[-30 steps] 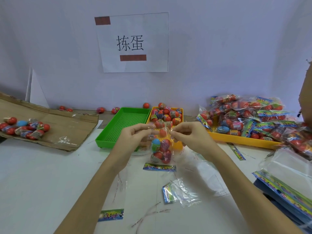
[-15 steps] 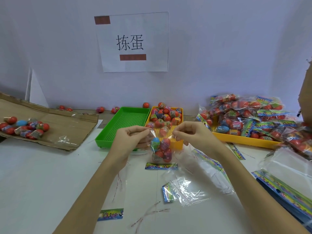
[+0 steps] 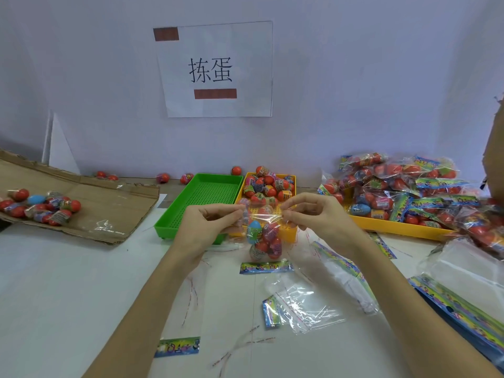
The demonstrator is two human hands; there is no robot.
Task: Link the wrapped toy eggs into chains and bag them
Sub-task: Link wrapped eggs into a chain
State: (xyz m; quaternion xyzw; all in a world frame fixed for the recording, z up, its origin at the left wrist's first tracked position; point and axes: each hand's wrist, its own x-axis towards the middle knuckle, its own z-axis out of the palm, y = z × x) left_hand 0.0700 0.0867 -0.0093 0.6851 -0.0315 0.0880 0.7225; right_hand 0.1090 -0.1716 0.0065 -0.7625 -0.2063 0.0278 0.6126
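Eggs (image 3: 263,240) in clear bag (image 3: 261,222); both hands (image 3: 203,230) (image 3: 319,219) pinch top.

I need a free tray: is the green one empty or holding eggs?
Empty: the green tray shows only its bare mesh floor; the eggs fill the yellow tray beside it.

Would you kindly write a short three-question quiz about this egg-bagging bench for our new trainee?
1. True or false: the green tray holds toy eggs.
2. Both hands pinch the top of the clear bag of eggs. What colour is the odd egg in it? A blue, B yellow, C white.
3. Fill in: the finished bags are piled on the person's ____ side.

Key: 1 false, it shows none. 2 A. 3 right.
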